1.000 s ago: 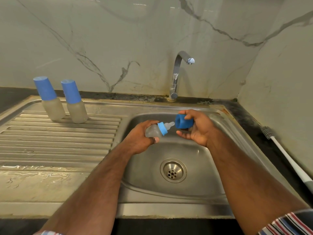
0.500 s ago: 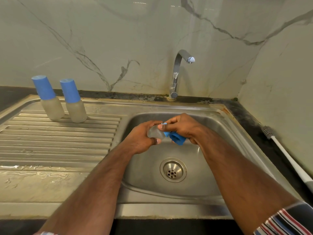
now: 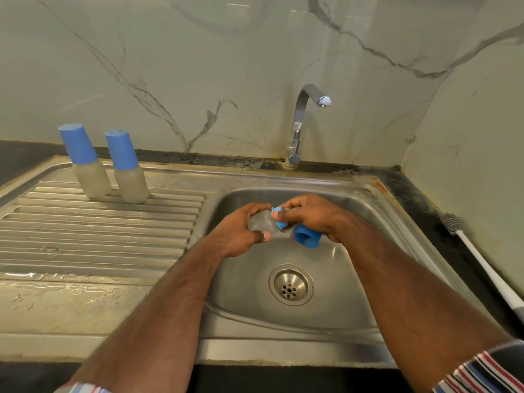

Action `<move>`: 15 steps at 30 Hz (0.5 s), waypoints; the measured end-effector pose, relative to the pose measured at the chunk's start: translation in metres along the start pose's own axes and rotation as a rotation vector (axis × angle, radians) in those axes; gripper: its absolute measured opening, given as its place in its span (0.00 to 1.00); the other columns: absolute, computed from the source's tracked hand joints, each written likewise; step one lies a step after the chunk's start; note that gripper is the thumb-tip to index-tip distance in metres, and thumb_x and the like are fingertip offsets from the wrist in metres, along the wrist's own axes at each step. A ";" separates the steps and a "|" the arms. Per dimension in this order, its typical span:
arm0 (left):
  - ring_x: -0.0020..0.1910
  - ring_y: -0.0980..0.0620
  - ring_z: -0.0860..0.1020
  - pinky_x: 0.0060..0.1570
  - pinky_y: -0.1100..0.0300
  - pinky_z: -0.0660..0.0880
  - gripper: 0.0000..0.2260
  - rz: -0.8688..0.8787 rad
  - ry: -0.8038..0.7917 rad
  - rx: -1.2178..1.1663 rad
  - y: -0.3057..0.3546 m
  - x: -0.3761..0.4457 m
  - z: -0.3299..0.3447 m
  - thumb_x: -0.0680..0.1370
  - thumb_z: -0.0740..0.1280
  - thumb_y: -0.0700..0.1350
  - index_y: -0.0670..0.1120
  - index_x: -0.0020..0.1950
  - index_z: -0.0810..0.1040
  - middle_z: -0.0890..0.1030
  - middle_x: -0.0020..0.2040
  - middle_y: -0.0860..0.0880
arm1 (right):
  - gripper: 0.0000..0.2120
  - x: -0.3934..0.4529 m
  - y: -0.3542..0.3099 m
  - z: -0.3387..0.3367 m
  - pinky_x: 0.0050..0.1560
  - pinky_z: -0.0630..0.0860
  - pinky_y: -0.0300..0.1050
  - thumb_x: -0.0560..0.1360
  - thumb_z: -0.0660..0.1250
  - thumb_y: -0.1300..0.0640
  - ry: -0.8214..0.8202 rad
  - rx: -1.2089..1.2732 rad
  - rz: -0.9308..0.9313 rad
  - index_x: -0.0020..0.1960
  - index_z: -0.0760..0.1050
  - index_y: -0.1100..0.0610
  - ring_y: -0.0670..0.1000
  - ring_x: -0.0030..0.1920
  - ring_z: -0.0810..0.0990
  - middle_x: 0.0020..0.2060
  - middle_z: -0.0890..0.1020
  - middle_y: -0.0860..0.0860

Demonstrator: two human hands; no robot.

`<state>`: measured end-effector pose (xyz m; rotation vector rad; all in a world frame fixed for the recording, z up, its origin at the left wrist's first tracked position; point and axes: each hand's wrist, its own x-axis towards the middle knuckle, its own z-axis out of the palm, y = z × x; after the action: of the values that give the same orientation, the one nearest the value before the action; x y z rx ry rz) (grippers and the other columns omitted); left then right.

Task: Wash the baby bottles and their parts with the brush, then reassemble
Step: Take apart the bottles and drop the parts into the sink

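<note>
Head view, nearest zone: two bare forearms enter from the bottom edge, each with a striped sleeve (image 3: 479,373) at the cuff. Both reach over the front rim of a steel sink (image 3: 283,350) set into a dark counter (image 3: 425,199).

Middle zone, above the basin: the left hand (image 3: 241,231) has a curled grip around the clear body of a baby bottle (image 3: 262,224), which lies roughly level with its neck pointing to the person's right. The right hand (image 3: 314,217) pinches the blue collar ring (image 3: 279,219) at the bottle neck with thumb and forefinger. The same hand also holds a blue cap (image 3: 306,236) against the palm with its lower fingers; the cap's open end faces the camera. The two hands are nearly touching at the collar. The drain strainer (image 3: 291,285) sits in the basin floor directly below the hands.

Left zone: a ribbed drainboard (image 3: 99,231) adjoins the basin. Its near part shows a film of water.

Right zone: a bottle brush (image 3: 482,268) with a white handle and grey bristle head lies on the counter alongside the sink's right edge, bristles toward the wall.

Far zone: two capped bottles (image 3: 88,163) (image 3: 127,168) stand upright and close together at the back of the drainboard, each with a blue cap on a frosted body. A chrome tap (image 3: 300,123) rises behind the basin, its spout turned to the right. A marble-pattern wall (image 3: 226,66) closes the scene.
</note>
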<state>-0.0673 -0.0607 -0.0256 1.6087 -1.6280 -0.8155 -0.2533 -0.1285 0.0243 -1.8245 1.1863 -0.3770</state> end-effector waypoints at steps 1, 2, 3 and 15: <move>0.59 0.54 0.77 0.63 0.51 0.76 0.27 -0.002 0.004 0.006 0.000 -0.001 0.000 0.75 0.76 0.43 0.54 0.72 0.72 0.78 0.61 0.54 | 0.11 0.000 -0.001 -0.001 0.52 0.82 0.48 0.71 0.77 0.60 0.001 0.022 -0.027 0.52 0.82 0.51 0.53 0.50 0.83 0.48 0.84 0.50; 0.58 0.55 0.76 0.62 0.52 0.76 0.27 -0.006 0.012 0.014 0.000 -0.001 0.000 0.75 0.76 0.44 0.54 0.72 0.72 0.77 0.61 0.54 | 0.17 0.001 -0.002 -0.003 0.54 0.82 0.49 0.68 0.77 0.66 0.002 0.031 -0.046 0.52 0.82 0.50 0.53 0.51 0.82 0.51 0.83 0.50; 0.58 0.55 0.76 0.61 0.54 0.75 0.27 -0.007 0.020 0.017 0.001 -0.002 0.000 0.75 0.76 0.44 0.54 0.72 0.71 0.77 0.61 0.54 | 0.20 0.001 -0.003 -0.004 0.55 0.82 0.52 0.66 0.76 0.69 0.006 0.039 -0.053 0.53 0.82 0.49 0.54 0.53 0.82 0.52 0.83 0.50; 0.62 0.54 0.73 0.61 0.57 0.71 0.31 -0.052 0.085 0.014 0.002 -0.001 0.000 0.77 0.74 0.46 0.52 0.78 0.66 0.74 0.67 0.52 | 0.20 0.008 0.008 -0.014 0.52 0.81 0.52 0.65 0.80 0.63 0.199 0.167 0.017 0.54 0.80 0.50 0.56 0.51 0.81 0.54 0.81 0.54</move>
<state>-0.0685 -0.0601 -0.0240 1.6794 -1.5410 -0.7531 -0.2631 -0.1437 0.0238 -1.6606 1.2638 -0.6412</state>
